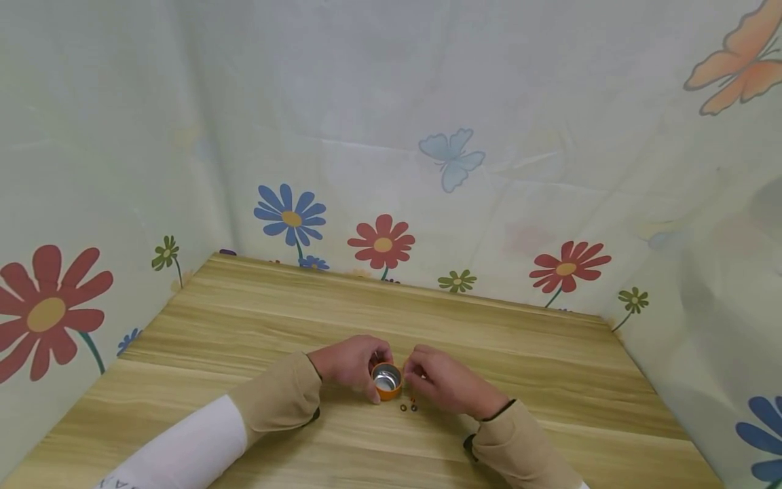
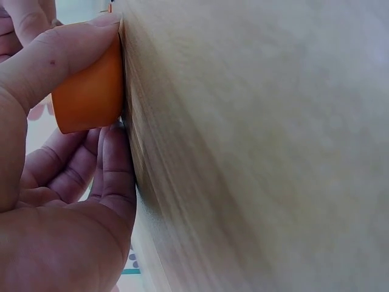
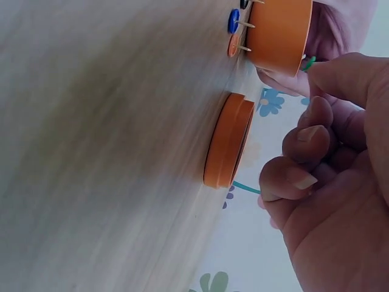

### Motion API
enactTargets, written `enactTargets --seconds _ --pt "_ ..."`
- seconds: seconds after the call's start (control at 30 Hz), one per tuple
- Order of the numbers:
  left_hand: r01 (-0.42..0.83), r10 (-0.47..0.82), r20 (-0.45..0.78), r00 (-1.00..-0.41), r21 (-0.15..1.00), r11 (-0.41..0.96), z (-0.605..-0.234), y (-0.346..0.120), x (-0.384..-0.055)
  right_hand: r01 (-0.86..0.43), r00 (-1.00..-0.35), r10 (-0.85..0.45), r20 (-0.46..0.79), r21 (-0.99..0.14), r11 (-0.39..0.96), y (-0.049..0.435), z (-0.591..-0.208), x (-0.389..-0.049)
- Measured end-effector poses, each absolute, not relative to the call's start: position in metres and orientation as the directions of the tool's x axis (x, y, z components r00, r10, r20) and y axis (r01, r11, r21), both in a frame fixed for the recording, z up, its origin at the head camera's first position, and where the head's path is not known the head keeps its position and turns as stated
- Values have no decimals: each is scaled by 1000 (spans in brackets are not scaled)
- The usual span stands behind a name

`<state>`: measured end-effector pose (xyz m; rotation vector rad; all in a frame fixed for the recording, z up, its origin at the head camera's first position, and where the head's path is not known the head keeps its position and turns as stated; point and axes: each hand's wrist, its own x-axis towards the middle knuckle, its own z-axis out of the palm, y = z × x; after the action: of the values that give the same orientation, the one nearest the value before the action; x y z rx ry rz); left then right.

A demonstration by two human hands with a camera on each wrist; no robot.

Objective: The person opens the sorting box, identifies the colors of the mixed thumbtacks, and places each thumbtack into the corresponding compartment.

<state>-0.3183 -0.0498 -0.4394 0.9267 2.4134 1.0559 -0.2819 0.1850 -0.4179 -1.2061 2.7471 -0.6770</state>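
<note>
My left hand (image 1: pixel 353 363) grips a small round orange tin (image 1: pixel 387 396) with a shiny metal inside, thumb on one side and fingers around the other. The tin stands upright on the wooden table. Close to its rim, my right hand (image 1: pixel 449 380) pinches a green thumbtack (image 3: pixel 310 63) between thumb and forefinger. Beside the tin lie a blue thumbtack (image 3: pixel 234 21), an orange thumbtack (image 3: pixel 233 45) and a black thumbtack (image 3: pixel 244 3), heads down with pins pointing up.
An orange screw lid (image 3: pixel 226 143) lies on the table under the right hand, hidden by it in the head view. Wood-grain tabletop (image 1: pixel 342 299) spreads around the hands. Pale cloth walls (image 1: pixel 342 81) printed with flowers and butterflies close off the back and sides.
</note>
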Motion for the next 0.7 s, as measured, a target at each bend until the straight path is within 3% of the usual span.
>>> enactTargets --seconds 0.37,0.7 --pt "437 683 -46 -729 737 517 -441 -49 -319 -672 -715 -675 184 -449 589 187 -421 -282" --pt "436 683 -42 -729 740 511 -439 -48 -318 -635 -730 -638 243 -586 503 185 -429 -281"
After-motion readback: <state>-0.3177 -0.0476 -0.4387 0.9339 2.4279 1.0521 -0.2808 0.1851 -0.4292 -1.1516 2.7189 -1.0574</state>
